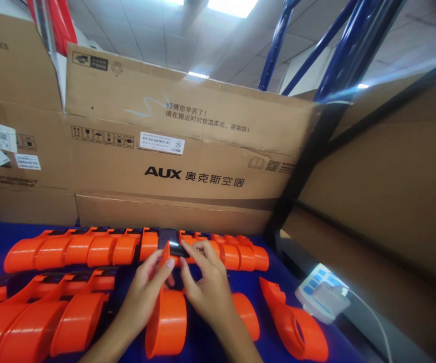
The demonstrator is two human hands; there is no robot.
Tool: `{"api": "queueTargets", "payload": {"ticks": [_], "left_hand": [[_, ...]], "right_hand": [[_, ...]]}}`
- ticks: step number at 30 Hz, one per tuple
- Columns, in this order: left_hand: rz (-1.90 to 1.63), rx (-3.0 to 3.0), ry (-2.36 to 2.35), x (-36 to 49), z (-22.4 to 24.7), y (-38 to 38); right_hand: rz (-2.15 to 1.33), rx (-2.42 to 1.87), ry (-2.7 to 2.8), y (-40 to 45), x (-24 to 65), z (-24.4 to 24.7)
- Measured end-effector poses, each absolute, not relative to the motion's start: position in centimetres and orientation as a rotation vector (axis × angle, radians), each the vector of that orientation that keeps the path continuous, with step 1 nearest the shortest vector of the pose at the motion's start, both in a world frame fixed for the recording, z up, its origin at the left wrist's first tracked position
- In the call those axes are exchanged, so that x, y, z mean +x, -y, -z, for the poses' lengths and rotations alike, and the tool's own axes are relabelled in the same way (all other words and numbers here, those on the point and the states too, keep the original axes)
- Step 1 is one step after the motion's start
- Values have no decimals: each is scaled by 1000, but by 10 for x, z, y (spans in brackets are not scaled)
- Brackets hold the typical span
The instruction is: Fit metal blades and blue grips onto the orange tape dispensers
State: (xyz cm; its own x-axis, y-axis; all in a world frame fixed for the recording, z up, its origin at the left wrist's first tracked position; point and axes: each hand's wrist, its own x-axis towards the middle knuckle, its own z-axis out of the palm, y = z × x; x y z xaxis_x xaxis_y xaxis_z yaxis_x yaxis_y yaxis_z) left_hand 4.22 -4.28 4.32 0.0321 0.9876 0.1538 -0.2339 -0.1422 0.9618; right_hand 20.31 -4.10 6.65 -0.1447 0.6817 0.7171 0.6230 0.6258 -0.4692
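An orange plastic piece (167, 322) with a wide rounded cup hangs below my left hand (152, 277), whose thumb and fingers are wrapped round its upper stem. Against the top of that stem lies a small black part (178, 249). My right hand (206, 275) has its index fingertip and thumb at the black part, pinching it. Just behind the fingertips, a dark rectangular device (168, 235) sits among the orange pieces, partly hidden.
A row of orange pieces (100, 251) spans the back of the blue surface (127, 297). More orange pieces (77, 322) lie front left, and a loose one (297, 327) front right. A white power strip (324, 292) with a cable is at right. Cardboard (203, 151) stands behind.
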Motion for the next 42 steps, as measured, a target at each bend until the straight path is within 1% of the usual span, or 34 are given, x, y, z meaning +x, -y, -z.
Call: {"api": "queueTargets", "payload": {"ticks": [7,9,11,14,18,22,27,30,36,42], "left_hand": [[-1305,993,-832,42,-34,33],[-1280,913,-838,42,-35,32],[-1237,866,-859,42,-36,29],[-1191,848,-879,40,-35,24],[-1188,846,-876,38,-35,21],[-1183,833,-868,37,-35,25],[-1198,828,-873,38,-37,27],[-1196,815,-866,39,-39,26],[-1236,837,-852,39,-39,32],[-1239,777,-820,41,-40,38]], "right_hand": [[-250,-1068,1743,47,208,-78],[-411,-1069,1560,50,212,-80],[-645,-999,1328,55,215,-77],[-927,-892,1126,68,219,-63],[-1030,-1014,1102,83,226,-43],[-949,-1144,1164,90,236,-38],[-664,-1445,1721,103,246,-35],[-508,-1604,1922,110,247,-24],[-396,-1792,2023,109,246,-13],[-191,-1750,2061,110,245,-9]]}}
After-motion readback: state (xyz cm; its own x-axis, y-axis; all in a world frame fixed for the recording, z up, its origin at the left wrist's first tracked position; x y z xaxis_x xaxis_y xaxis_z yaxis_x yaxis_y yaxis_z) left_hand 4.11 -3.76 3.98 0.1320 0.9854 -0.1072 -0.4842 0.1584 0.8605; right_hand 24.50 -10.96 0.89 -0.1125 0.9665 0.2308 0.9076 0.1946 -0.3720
